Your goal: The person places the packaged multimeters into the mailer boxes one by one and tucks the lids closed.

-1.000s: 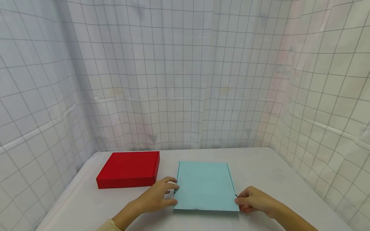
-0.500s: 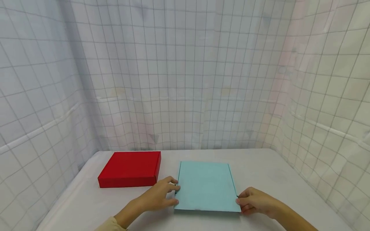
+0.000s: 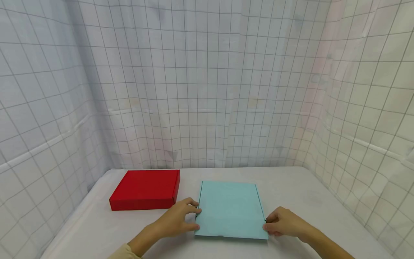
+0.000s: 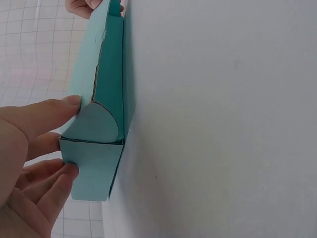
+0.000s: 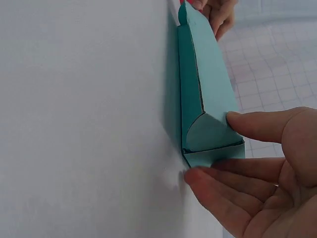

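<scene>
A light blue cardboard mailer box [image 3: 230,207] lies on the white table with its lid over it, the front part of the lid jutting toward me. My left hand [image 3: 176,219] holds its near left corner, thumb at the lid edge and fingers along the side wall [image 4: 91,171]. At the near right corner, my right hand [image 3: 286,225] pinches the lid with the thumb on top and fingers by the side. Both wrist views show a gap along the front under the lid flap, with a rounded tab [image 4: 94,124] at the left end and another tab [image 5: 212,133] at the right.
To the left of the blue box sits a closed red box [image 3: 143,185], close beyond my left hand. White curtains with a grid pattern [image 3: 207,90] surround the table [image 3: 291,187] at the back and both sides.
Over the last half second the lid's near right corner has dipped slightly, and my right hand has shifted a little with it. My left hand and the red box stay put.
</scene>
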Demonstrator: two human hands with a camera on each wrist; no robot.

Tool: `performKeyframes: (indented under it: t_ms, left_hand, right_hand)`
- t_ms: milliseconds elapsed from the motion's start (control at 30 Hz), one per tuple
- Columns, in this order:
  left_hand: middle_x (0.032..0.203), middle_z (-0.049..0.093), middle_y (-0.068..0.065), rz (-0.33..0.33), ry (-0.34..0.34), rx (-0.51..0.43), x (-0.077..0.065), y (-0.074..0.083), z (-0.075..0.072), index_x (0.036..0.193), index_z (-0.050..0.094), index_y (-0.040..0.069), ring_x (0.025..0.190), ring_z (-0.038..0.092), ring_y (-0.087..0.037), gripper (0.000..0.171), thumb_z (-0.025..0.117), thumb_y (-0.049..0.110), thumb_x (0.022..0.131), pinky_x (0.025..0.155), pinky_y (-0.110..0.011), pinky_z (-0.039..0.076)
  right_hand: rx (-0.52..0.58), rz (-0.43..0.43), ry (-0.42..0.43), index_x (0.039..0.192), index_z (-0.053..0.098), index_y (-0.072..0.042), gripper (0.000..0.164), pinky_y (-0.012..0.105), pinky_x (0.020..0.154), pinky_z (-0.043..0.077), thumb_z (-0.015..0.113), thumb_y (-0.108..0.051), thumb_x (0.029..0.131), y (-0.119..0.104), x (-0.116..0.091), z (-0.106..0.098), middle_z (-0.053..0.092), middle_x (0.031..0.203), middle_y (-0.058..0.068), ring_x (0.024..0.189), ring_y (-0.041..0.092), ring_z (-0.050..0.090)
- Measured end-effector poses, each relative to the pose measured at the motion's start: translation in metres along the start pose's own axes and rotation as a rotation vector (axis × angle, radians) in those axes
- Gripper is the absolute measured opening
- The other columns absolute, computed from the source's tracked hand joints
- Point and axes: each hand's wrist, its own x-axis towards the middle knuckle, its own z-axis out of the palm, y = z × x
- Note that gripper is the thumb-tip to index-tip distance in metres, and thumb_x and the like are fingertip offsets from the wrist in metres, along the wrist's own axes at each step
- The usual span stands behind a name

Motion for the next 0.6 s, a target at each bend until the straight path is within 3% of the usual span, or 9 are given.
performKeyframes:
  t_ms: [167,367,600]
  left_hand:
    - [0.127,0.062,0.0,-0.007,0.018,-0.059,-0.0004,-0.0042,0.0005,0.124,0.076,0.006,0.116,0.059,-0.024,0.048,0.088,0.031,0.085,0.093,-0.035,0.057]
    - [0.126,0.063,0.001,0.007,0.026,-0.055,0.0005,-0.0055,-0.0007,0.12,0.076,0.009,0.113,0.059,-0.021,0.044,0.089,0.03,0.083,0.093,-0.036,0.057]
    - [0.122,0.063,0.004,0.003,0.032,-0.044,0.0028,-0.005,-0.0011,0.117,0.077,0.011,0.111,0.059,-0.019,0.042,0.09,0.03,0.082,0.091,-0.035,0.058]
  right_hand:
    - [-0.247,-0.094,0.107,0.131,0.059,0.015,0.074,0.057,0.09,0.056,0.086,-0.036,0.085,-0.0052,0.002,-0.0004,0.067,0.125,0.027,0.112,0.044,0.066]
    - [-0.509,-0.315,0.151,0.138,0.061,0.006,0.069,0.061,0.1,0.048,0.081,-0.039,0.089,-0.0068,0.0039,0.0032,0.052,0.148,0.025,0.129,0.047,0.055]
    - [-0.613,-0.397,0.109,0.141,0.058,0.007,0.078,0.058,0.104,0.045,0.081,-0.045,0.088,-0.0102,0.004,0.0078,0.05,0.152,0.02,0.135,0.041,0.051]
